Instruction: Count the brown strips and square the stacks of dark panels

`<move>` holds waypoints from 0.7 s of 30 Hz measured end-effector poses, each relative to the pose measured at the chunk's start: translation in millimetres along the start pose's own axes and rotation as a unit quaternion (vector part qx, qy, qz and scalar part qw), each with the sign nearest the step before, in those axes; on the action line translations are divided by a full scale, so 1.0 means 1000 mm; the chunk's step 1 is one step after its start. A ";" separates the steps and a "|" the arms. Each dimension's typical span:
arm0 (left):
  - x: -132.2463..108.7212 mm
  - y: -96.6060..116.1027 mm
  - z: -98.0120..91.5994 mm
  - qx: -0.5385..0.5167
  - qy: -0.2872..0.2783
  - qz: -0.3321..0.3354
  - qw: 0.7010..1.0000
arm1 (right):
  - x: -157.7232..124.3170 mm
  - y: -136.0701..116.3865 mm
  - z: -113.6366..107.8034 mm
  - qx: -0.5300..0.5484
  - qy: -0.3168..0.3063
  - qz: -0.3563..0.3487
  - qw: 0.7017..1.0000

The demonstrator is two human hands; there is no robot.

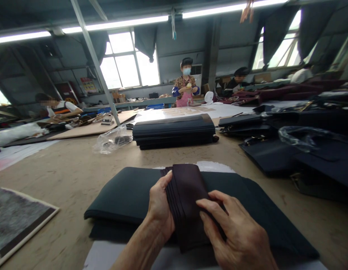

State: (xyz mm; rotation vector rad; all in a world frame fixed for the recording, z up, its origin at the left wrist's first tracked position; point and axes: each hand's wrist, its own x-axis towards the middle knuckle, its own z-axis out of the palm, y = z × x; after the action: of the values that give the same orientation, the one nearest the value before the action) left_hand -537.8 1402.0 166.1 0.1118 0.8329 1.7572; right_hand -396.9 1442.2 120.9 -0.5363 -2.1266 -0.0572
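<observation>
Between my hands is a stack of dark brown leather pieces (189, 198), its layers fanned in steps along the left side. My left hand (159, 202) is closed round the stack's left edge, thumb on top and the other fingers hidden beneath. My right hand (232, 225) grips the right edge, with bent fingertips pressed on the upper face. Under the stack lies a pile of dark green leather panels (126, 195), spreading out to both sides. White paper (106, 255) shows below that pile at the front.
Ahead on the table (72, 161) stands a stack of dark navy panels (174, 131), beside a clear plastic bag (113, 140). Dark bags (317, 157) crowd the right side. A grey felt-like panel (19, 221) lies at left. A masked co-worker (185, 84) stands across the table.
</observation>
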 end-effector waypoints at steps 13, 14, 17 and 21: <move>0.001 -0.001 -0.002 0.004 0.001 0.006 1.000 | 0.000 -0.014 0.004 -0.040 0.002 0.036 0.999; 0.001 -0.001 -0.001 0.003 -0.004 0.002 1.000 | 0.000 -0.015 0.005 -0.041 0.004 0.038 0.998; 0.001 -0.001 -0.001 0.003 -0.006 0.000 1.000 | 0.000 -0.015 0.005 -0.045 0.012 0.037 0.998; 0.002 -0.002 -0.002 0.001 0.007 0.012 1.000 | 0.000 -0.016 0.004 -0.048 0.009 0.038 0.998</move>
State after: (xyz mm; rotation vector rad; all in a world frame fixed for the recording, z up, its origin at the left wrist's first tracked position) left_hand -537.9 1402.8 163.4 0.1119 0.8471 1.7816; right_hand -406.3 1428.9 120.7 -0.6695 -2.0912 -0.1215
